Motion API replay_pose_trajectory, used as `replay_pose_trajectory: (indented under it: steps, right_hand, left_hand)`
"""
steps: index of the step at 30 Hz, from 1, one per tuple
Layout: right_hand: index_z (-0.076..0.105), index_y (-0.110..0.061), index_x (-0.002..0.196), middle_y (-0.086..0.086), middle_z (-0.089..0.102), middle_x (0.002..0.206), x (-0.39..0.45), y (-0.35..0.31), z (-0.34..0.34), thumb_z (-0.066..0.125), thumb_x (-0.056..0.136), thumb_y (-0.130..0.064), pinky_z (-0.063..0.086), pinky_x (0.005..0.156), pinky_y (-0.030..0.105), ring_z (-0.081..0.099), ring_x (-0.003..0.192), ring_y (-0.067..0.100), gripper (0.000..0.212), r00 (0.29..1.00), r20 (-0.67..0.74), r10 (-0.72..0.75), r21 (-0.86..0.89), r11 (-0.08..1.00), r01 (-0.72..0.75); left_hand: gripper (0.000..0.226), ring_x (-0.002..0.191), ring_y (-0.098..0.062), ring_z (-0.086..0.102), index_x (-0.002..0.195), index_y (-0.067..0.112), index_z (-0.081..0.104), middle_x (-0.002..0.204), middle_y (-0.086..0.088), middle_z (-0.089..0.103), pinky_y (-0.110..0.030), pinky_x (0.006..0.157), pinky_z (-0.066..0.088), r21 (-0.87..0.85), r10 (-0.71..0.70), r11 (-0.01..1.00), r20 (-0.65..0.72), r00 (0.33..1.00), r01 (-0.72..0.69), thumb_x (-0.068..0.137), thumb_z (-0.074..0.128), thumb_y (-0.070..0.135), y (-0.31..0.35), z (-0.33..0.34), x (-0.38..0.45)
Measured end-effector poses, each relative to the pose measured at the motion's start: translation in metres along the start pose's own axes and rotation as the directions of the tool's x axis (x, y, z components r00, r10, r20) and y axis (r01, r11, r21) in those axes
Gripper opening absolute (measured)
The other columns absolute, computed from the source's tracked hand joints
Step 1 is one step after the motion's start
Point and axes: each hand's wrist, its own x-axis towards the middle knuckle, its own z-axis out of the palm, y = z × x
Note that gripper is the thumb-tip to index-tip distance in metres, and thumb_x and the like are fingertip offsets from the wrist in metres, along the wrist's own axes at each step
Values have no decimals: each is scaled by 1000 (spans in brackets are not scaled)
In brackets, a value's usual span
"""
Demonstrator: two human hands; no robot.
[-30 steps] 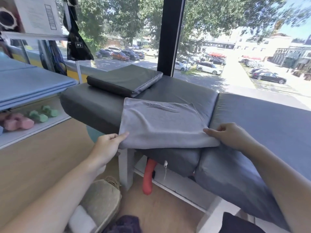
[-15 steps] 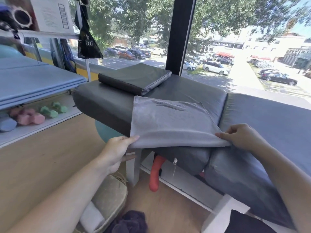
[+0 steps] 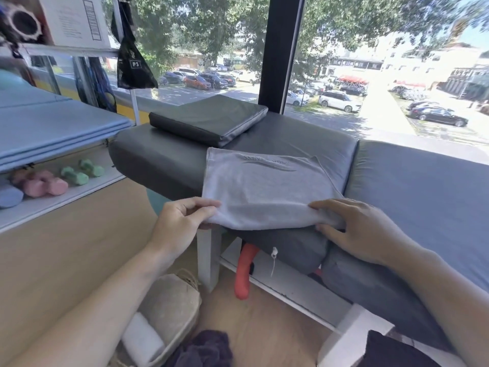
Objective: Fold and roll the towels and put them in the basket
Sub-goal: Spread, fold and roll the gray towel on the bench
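Folded grey towel [image 3: 260,190] lies flat on the bench, near edge curling upward.
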Motion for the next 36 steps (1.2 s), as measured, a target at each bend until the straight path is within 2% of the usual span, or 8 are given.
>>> replay_pose_trajectory:
  steps: [4, 7, 11, 14, 22, 28, 31, 36]
  right_hand:
    - [54, -52, 138, -25, 56, 142, -1, -4, -4, 59, 83, -18, 44, 100, 30, 56, 129, 14, 65, 1000, 10, 16, -125, 992, -15]
    - [61, -49, 132, -16, 62, 138, 3, 3, -5, 54, 91, -19, 46, 94, 32, 60, 124, 20, 52, 994, -37, 100, -162, 981, -105]
    - [72, -37, 112, -13, 73, 96, 6, 22, -18, 55, 102, -19, 45, 81, 21, 65, 92, 12, 27, 988, -9, 155, 293, 945, -146]
    - [68, -46, 80, -16, 57, 63, 4, 26, -29, 54, 101, -37, 37, 60, 11, 49, 63, 2, 26, 991, -31, 128, 393, 913, -105]
    - [61, -13, 76, -10, 46, 62, -6, 48, -33, 50, 77, -86, 33, 57, 23, 41, 59, 7, 74, 994, 58, 97, 383, 917, -112]
    - [75, -35, 86, -14, 73, 88, -12, 44, -37, 77, 71, -60, 48, 80, 25, 67, 85, 8, 29, 958, 287, 4, 369, 922, -114]
    - [79, -33, 83, -26, 72, 111, -10, 42, -40, 69, 68, -78, 44, 99, 27, 65, 107, -2, 49, 934, 356, -9, 388, 911, -139]
    - [77, -27, 74, -7, 76, 87, -4, 43, -29, 52, 63, -95, 50, 86, 35, 68, 87, 12, 74, 962, 178, 205, 399, 879, -261]
  left_hand:
    - [45, 84, -9, 72, 101, 28, 76, 92, 4, 79, -32, 87, 57, 189, 71, 978, 94, 993, -88, 63, 94, 14, -7, -19, 7]
    - [22, 74, -5, 66, 85, 36, 76, 81, 11, 73, -21, 70, 50, 424, 280, 867, 19, 960, -261, 76, 87, 20, -14, -18, 9]
    - [32, 92, -8, 60, 85, 18, 77, 94, 7, 63, -19, 80, 44, 402, 407, 841, -31, 913, -361, 88, 70, 50, -5, -13, 15]
    - [42, 106, -1, 61, 100, 15, 74, 106, 16, 68, -21, 94, 43, 276, 328, 908, 3, 945, -316, 94, 54, 52, 2, -14, 18]
    - [60, 73, -9, 44, 83, 8, 55, 75, 4, 49, -36, 71, 34, 233, 246, 935, 112, 963, -266, 94, 40, 65, -3, -11, 21]
    - [58, 70, -9, 41, 69, 22, 54, 68, 12, 44, -37, 73, 30, 204, 161, 960, 159, 974, -192, 86, 45, 77, -6, -11, 21]
    - [80, 86, -14, 66, 70, 6, 57, 84, 7, 75, -34, 88, 43, 79, 74, 993, 203, 976, -92, 81, 43, 84, -2, -11, 19]
    - [34, 81, -6, 63, 82, 18, 64, 84, 9, 70, -35, 84, 49, 211, 44, 977, -180, 983, -5, 82, 77, 49, -16, -8, 26]
